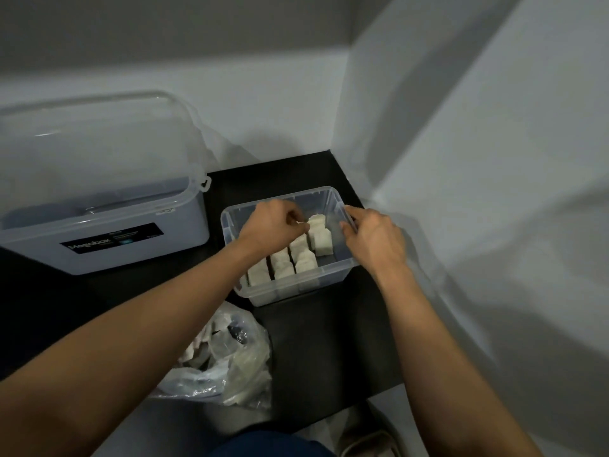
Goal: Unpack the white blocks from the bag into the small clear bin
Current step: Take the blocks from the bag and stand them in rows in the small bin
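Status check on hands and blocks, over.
Left hand pinching the far white block in the small clear bin. Right hand gripping the bin's right rim. More blocks left in the bag. Nothing in the way.

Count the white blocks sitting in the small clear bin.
6 visible in the bin: four blocks lined from the near wall toward the left hand, two beside them on the right. The hand may hide more.
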A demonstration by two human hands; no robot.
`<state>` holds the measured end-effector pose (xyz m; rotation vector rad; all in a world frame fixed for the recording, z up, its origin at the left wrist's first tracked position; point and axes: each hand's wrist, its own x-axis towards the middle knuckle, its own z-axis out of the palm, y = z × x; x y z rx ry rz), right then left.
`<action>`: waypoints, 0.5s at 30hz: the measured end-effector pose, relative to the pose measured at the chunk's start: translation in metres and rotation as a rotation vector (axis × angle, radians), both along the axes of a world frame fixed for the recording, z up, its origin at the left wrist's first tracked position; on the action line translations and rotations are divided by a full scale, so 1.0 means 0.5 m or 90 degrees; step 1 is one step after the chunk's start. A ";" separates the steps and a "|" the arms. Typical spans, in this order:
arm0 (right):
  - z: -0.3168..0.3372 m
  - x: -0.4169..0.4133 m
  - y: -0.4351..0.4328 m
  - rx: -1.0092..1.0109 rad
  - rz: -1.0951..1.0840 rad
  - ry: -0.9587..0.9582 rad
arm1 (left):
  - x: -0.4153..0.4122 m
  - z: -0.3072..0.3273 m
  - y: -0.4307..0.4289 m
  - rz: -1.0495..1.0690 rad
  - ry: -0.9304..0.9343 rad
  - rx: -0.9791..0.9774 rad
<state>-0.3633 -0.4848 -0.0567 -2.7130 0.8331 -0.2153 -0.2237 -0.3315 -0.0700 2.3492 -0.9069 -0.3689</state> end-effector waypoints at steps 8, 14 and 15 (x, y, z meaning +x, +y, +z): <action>0.038 -0.047 0.128 0.052 -0.034 -0.176 | -0.050 0.069 0.284 0.061 0.000 -0.124; 0.032 -0.111 0.370 0.202 0.084 -0.331 | -0.083 0.048 0.457 0.037 -0.040 -0.124; 0.018 -0.117 0.402 0.216 0.115 -0.335 | -0.091 0.040 0.474 0.012 -0.048 -0.116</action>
